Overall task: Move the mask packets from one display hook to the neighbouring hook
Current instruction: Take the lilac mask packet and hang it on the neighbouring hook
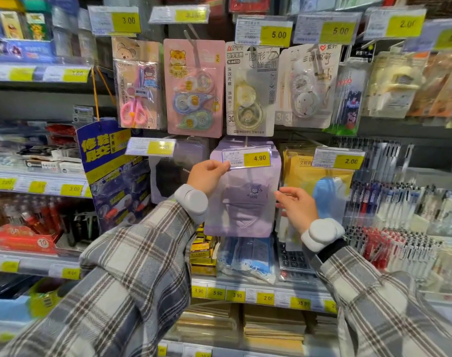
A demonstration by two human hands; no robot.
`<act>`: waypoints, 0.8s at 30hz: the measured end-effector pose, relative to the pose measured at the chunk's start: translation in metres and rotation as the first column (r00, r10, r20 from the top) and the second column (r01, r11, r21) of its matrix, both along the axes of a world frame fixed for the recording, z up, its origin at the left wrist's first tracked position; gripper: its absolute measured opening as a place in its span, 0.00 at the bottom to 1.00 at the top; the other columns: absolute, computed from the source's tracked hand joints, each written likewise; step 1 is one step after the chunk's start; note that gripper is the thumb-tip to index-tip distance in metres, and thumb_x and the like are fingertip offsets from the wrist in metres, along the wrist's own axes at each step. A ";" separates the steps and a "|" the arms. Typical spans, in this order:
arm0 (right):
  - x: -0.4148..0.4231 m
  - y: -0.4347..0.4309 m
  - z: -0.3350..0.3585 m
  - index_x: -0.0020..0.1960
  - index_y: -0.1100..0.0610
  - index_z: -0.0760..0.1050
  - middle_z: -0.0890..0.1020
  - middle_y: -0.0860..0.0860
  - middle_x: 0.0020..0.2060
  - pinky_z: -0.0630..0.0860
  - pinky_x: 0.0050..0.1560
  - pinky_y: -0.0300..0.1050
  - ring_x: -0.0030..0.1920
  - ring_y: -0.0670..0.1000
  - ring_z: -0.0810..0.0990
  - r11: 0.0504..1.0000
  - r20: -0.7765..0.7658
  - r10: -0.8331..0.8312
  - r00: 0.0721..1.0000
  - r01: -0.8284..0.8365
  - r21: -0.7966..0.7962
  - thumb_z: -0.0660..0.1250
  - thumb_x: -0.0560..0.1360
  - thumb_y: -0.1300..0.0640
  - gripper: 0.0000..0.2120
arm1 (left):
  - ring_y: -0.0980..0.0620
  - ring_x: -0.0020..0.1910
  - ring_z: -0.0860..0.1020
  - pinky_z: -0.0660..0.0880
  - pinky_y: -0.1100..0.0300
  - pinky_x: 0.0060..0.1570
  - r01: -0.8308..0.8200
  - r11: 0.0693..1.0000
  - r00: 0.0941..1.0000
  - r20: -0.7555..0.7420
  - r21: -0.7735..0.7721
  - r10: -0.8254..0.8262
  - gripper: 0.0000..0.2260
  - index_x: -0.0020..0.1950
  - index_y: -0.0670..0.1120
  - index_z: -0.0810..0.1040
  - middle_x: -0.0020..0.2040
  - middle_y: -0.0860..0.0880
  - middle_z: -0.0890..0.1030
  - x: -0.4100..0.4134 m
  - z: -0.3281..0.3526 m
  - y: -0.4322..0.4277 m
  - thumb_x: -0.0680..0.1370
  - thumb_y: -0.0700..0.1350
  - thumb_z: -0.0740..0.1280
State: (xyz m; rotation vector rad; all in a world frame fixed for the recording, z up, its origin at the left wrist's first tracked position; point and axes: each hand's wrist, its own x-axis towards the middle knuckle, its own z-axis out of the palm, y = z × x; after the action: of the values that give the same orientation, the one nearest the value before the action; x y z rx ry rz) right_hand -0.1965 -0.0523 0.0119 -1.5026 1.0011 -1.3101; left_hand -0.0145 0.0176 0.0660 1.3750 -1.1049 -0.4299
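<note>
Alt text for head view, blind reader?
A person's left hand pinches the yellow-and-white 4.90 price tag in front of hanging lilac plastic mask packets; the right hand is at the packets' right edge. Shelves of stationery surround them.

mask packet [241, 202]: glossy lilac plastic film
price tag [246, 158]: clear shiny plastic sleeve, paper inside
sleeves [132, 266]: matt checked cloth

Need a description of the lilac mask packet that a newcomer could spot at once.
On the display wall, look straight below the white correction-tape card under the left 5.00 tag. The lilac mask packet hangs there behind the 4.90 price tag that the left hand pinches. Its pale purple and small cartoon print set it apart from the yellow packet on its right.
</note>
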 end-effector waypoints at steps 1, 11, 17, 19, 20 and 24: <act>0.002 0.003 0.001 0.55 0.60 0.75 0.80 0.52 0.42 0.75 0.41 0.40 0.40 0.50 0.78 1.000 -0.009 0.024 1.000 -0.024 -0.004 0.67 0.74 0.58 0.11 | 0.61 0.33 0.70 0.67 0.65 0.37 -0.008 1.000 1.000 0.002 -0.008 0.008 0.10 0.45 0.42 0.81 0.33 0.54 0.74 -0.001 -0.001 0.000 0.77 0.47 0.65; 0.043 0.028 0.005 0.43 0.55 0.76 0.79 0.52 0.36 0.75 0.29 0.35 0.33 0.50 0.77 0.947 -0.058 0.306 0.950 -0.298 0.116 0.66 0.75 0.58 0.03 | 0.54 0.34 0.74 0.70 0.64 0.34 0.047 0.997 0.989 -0.145 0.054 -0.039 0.03 0.45 0.46 0.75 0.37 0.49 0.77 0.023 -0.016 0.019 0.77 0.45 0.65; 0.080 0.043 0.002 0.40 0.56 0.74 0.78 0.53 0.34 0.74 0.31 0.38 0.31 0.51 0.76 0.904 -0.069 0.406 0.911 -0.389 0.178 0.65 0.76 0.60 0.05 | 0.54 0.29 0.75 0.68 0.64 0.28 0.052 0.994 0.982 -0.187 0.093 -0.034 0.04 0.45 0.46 0.76 0.35 0.46 0.77 0.057 -0.032 0.036 0.77 0.39 0.63; 0.095 0.047 0.001 0.41 0.57 0.74 0.78 0.54 0.34 0.75 0.28 0.37 0.30 0.51 0.77 0.880 -0.041 0.441 0.897 -0.423 0.215 0.65 0.75 0.60 0.05 | 0.57 0.23 0.75 0.68 0.67 0.23 0.046 0.994 0.979 -0.204 0.095 -0.026 0.05 0.44 0.45 0.75 0.34 0.45 0.76 0.069 -0.035 0.042 0.78 0.37 0.62; 0.103 0.049 0.000 0.41 0.57 0.74 0.78 0.54 0.35 0.76 0.28 0.37 0.30 0.51 0.78 0.869 -0.032 0.456 0.889 -0.437 0.230 0.65 0.75 0.61 0.04 | 0.59 0.22 0.74 0.67 0.68 0.22 0.038 0.994 0.980 -0.200 0.099 -0.018 0.05 0.46 0.44 0.75 0.34 0.46 0.76 0.075 -0.037 0.044 0.78 0.37 0.62; 0.136 0.057 0.002 0.43 0.58 0.73 0.77 0.54 0.34 0.76 0.31 0.37 0.32 0.50 0.78 0.843 -0.028 0.500 0.865 -0.480 0.243 0.64 0.76 0.62 0.03 | 0.55 0.31 0.75 0.67 0.66 0.27 -0.044 0.991 0.986 -0.156 0.127 0.063 0.06 0.53 0.44 0.76 0.35 0.48 0.77 0.099 -0.043 0.049 0.78 0.39 0.62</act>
State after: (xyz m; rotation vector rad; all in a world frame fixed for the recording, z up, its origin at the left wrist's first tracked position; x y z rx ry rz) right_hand -0.0608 0.0045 0.0135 -1.5168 0.7216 -0.7395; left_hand 0.0841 0.0664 0.0228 1.4482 -0.9203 -0.5672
